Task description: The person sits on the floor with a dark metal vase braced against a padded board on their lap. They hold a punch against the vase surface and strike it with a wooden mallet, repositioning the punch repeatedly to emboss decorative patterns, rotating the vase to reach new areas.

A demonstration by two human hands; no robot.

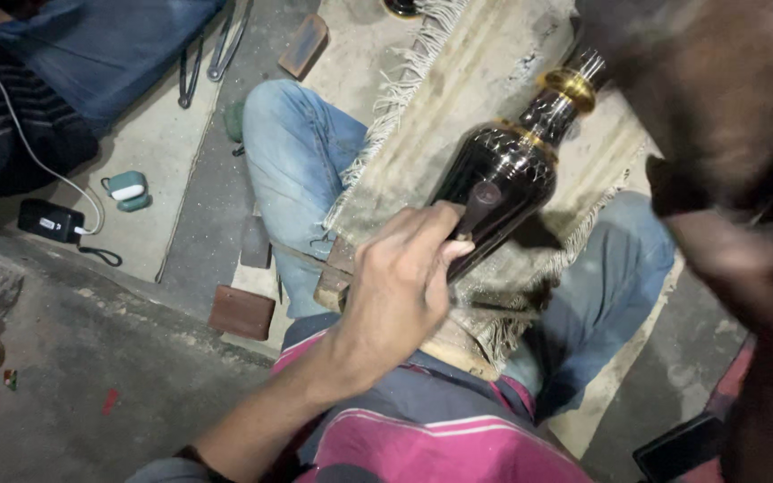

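While the left hand (400,282) pinches a short dark tool (479,207) against the near belly of the black vase (505,183), whose long axis runs far-right across a fringed cloth (458,85) on the lap, the blurred right hand (726,152) nears its neck, grip unclear.

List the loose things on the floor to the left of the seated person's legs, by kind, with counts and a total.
Brown blocks: 2, a flat one and a slimmer one
Metal tongs: 2
Teal earbud case: 1
Black charger box with white cable: 1
Total: 6
The left hand holds a tool against the dark vase.
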